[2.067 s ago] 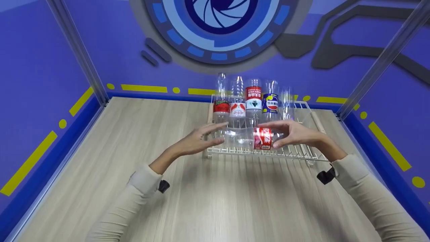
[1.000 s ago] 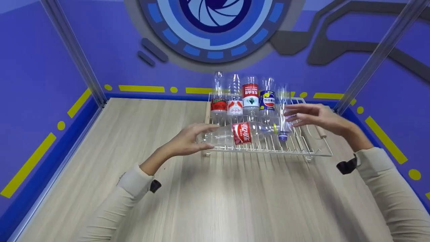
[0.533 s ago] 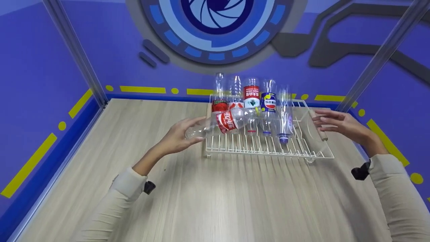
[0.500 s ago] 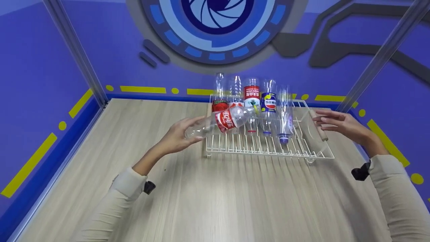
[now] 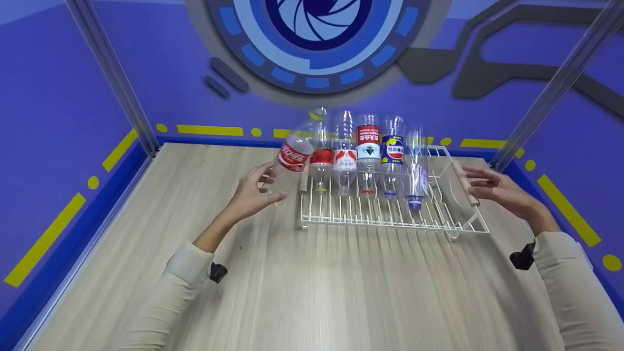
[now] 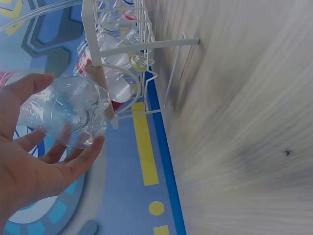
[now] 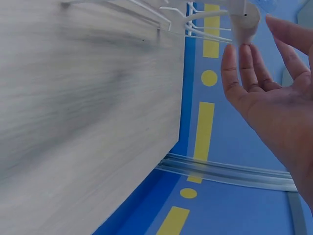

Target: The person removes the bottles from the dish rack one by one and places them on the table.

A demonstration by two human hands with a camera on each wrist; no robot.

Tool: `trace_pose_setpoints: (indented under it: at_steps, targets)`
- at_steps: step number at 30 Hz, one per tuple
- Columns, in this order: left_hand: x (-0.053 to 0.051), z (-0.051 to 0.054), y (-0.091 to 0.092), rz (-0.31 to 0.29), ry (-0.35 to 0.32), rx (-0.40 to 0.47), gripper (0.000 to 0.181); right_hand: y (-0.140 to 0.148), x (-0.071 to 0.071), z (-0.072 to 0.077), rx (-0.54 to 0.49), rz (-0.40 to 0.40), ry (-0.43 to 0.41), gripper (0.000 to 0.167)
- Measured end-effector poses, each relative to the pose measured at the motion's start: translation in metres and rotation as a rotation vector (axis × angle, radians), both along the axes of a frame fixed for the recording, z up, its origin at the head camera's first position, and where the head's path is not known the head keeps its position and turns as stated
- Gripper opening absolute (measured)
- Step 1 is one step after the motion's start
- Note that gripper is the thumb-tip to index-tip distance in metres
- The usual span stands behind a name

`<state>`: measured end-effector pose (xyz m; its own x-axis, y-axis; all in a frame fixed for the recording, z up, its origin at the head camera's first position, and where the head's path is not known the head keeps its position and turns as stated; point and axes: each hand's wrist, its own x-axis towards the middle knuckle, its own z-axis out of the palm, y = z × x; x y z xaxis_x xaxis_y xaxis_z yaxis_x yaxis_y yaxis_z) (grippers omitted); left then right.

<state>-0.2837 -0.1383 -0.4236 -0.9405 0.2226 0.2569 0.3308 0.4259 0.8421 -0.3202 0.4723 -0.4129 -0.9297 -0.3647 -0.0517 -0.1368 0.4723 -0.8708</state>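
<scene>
My left hand grips a clear plastic bottle with a red label and yellow cap, near its base. The bottle tilts cap-up, just left of the white wire rack. In the left wrist view, the thumb and fingers wrap round its clear lower end. At the rack's right side, my right hand is by the wooden handle. Its fingertips seem to touch the handle's end in the right wrist view, while the thumb stands apart.
Several clear bottles stand cap-down in a row on the rack, among them a red-and-white labelled bottle and a blue-labelled bottle. A blue panel wall rises behind the wooden table.
My left hand has carried the red-labelled bottle leftward off the rack's front, turning its cap from right to up. My right hand let go of it and moved right to the rack's handle.
</scene>
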Motion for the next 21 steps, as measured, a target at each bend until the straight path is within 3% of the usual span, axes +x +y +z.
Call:
trace_pose_setpoints:
  at_steps: [7, 11, 21]
  targets:
    - [-0.001, -0.007, -0.006, 0.071, -0.028, 0.021, 0.056, 0.004, 0.01, -0.005, -0.04, -0.001, -0.144, 0.061]
    - [-0.002, -0.007, -0.008, 0.094, -0.032, 0.01, 0.057, 0.002, 0.012, -0.003, -0.032, -0.016, -0.216, 0.062]
    - [-0.006, -0.008, -0.003, 0.163, 0.012, 0.028, 0.062, -0.001, 0.014, 0.004, 0.021, -0.054, -0.288, 0.068]
